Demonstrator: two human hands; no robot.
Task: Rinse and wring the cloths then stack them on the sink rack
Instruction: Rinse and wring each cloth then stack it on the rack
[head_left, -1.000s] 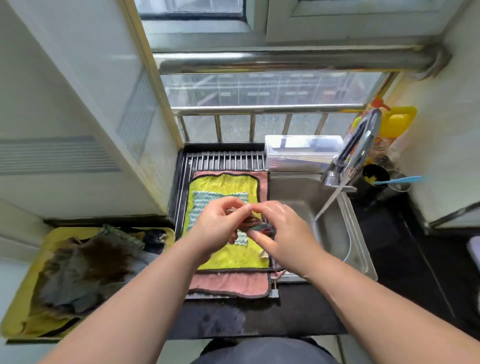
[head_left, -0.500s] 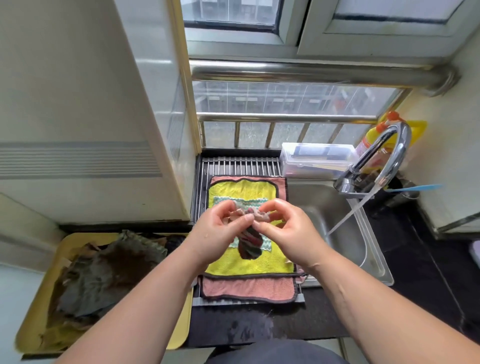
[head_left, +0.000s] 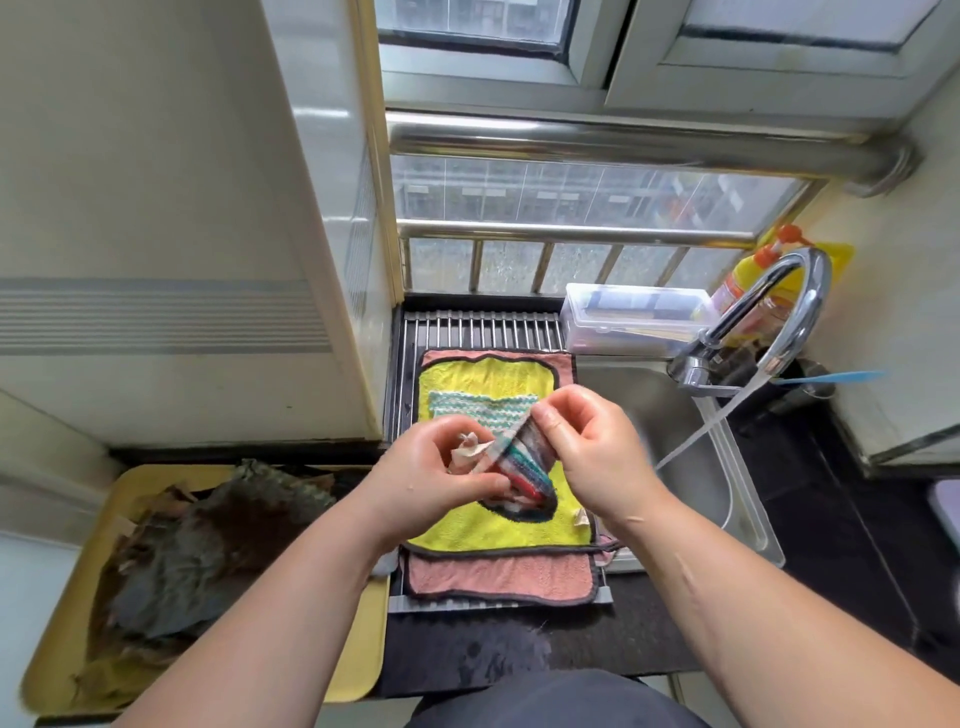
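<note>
Left hand (head_left: 436, 473) and right hand (head_left: 592, 457) both hold striped cloth (head_left: 524, 457) between them — grip of each clamped on it. Cloth bunched, held in air above sink rack (head_left: 483, 330), over yellow cloth (head_left: 488, 374). Yellow cloth lies flat on pink cloth (head_left: 498, 577); teal knit cloth (head_left: 478, 408) on yellow one, toward far edge. Tap (head_left: 800, 296) running — water stream (head_left: 717, 415) slants into sink (head_left: 701, 467), right of rack. Yellow tray (head_left: 358, 665) with dark crumpled cloths (head_left: 197, 551) just left of rack.

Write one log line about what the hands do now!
left hand: grips bunched striped cloth | right hand: pinches its edge | where: above yellow towelling cloth on metal-bar sink rack | curved steel tap: running | stacked: not yet
</note>
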